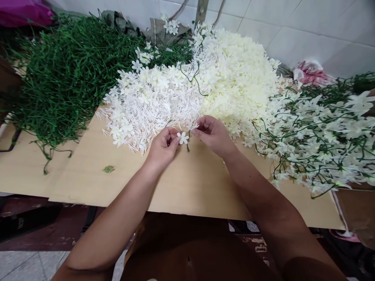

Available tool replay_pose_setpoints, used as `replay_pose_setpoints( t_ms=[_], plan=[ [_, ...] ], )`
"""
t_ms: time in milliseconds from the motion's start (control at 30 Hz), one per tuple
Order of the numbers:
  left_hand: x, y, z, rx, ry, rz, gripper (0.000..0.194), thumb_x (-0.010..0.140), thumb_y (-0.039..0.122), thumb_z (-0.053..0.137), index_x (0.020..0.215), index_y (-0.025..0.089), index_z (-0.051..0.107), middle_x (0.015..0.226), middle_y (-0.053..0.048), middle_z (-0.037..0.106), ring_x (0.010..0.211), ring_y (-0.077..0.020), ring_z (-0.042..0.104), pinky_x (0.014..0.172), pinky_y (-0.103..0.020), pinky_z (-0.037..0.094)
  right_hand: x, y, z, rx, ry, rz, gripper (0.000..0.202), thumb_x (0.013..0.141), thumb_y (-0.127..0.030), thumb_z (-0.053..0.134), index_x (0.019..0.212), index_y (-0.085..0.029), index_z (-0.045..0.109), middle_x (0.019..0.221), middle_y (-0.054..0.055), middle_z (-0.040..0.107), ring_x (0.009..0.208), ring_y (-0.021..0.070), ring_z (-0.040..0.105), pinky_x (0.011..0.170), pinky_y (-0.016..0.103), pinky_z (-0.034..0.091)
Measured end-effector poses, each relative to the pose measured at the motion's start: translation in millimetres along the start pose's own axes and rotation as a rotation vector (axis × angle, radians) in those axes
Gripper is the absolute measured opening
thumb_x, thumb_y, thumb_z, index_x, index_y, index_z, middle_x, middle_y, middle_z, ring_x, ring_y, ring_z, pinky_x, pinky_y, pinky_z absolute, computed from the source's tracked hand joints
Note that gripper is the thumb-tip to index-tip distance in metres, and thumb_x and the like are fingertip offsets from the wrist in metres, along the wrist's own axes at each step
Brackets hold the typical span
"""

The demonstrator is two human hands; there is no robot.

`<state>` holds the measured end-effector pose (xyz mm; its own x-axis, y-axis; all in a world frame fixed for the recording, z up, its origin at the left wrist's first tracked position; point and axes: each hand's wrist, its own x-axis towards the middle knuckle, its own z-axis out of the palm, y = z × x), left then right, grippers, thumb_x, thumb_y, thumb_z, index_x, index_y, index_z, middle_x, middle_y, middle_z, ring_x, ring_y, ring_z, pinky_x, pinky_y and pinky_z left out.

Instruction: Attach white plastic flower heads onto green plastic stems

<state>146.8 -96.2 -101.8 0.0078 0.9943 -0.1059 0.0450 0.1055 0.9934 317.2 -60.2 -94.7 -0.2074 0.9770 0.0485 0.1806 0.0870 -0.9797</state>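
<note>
My left hand (164,146) is closed on a green plastic flower stem, part of which shows below the fingers. A white artificial flower (183,138) sits on it at the thumb tip. Close by on the right, my right hand (215,135) is pinched, and a small white bit shows at its fingertips, too small to make out. Just beyond both hands lies a heap of thin white flower pieces (152,101). It merges with a heap of pale yellow-white petals (240,74). A loose green stem (193,78) rests across the heaps.
Green plastic stems (67,74) form a large pile on the left. Assembled white flowers on green stems (319,140) are piled on the right. A green scrap (108,169) lies on the tan board (123,187). A tiled wall (316,31) and pink-white cloth (313,73) are behind.
</note>
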Motion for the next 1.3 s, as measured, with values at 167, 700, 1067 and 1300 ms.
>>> replay_pose_setpoints(
  t_ms=[167, 700, 1067, 1300],
  plan=[
    [0.4, 2.3, 0.5, 0.013, 0.007, -0.02, 0.008, 0.078, 0.012, 0.06, 0.083, 0.018, 0.056, 0.058, 0.007, 0.052, 0.054, -0.0089, 0.046, 0.059, -0.023, 0.037, -0.5, 2.9, 0.8, 0.08, -0.021, 0.075, 0.048, 0.061, -0.059, 0.08, 0.067, -0.02, 0.052, 0.06, -0.005, 0.049, 0.054, 0.0077, 0.041, 0.051, 0.024, 0.035],
    [-2.3, 2.1, 2.0, 0.024, -0.057, 0.005, 0.01, 0.078, 0.017, 0.062, 0.087, 0.017, 0.063, 0.059, 0.005, 0.049, 0.055, -0.0089, 0.044, 0.056, -0.022, 0.036, -5.7, 6.9, 6.5, -0.144, -0.028, 0.011, 0.01, 0.078, -0.02, 0.057, 0.087, -0.019, 0.06, 0.067, -0.002, 0.059, 0.058, 0.0112, 0.052, 0.06, 0.028, 0.042],
    [-2.9, -0.2, 1.0, 0.045, -0.136, 0.041, 0.031, 0.077, 0.017, 0.066, 0.107, 0.018, 0.068, 0.06, 0.004, 0.052, 0.056, -0.0106, 0.048, 0.058, -0.023, 0.04, -14.5, -0.3, 10.3, -0.107, -0.088, -0.119, 0.006, 0.081, -0.025, 0.058, 0.083, -0.02, 0.056, 0.066, -0.004, 0.053, 0.059, 0.0094, 0.046, 0.058, 0.025, 0.038],
    [1.2, -3.3, 2.2, 0.016, -0.053, 0.016, 0.007, 0.075, 0.015, 0.064, 0.082, 0.016, 0.065, 0.06, 0.004, 0.055, 0.057, -0.0089, 0.049, 0.057, -0.021, 0.038, -12.3, 0.5, 16.1, 0.086, -0.138, 0.003, 0.039, 0.071, -0.052, 0.076, 0.074, -0.019, 0.055, 0.062, -0.004, 0.051, 0.056, 0.0085, 0.046, 0.055, 0.024, 0.039]
  ],
)
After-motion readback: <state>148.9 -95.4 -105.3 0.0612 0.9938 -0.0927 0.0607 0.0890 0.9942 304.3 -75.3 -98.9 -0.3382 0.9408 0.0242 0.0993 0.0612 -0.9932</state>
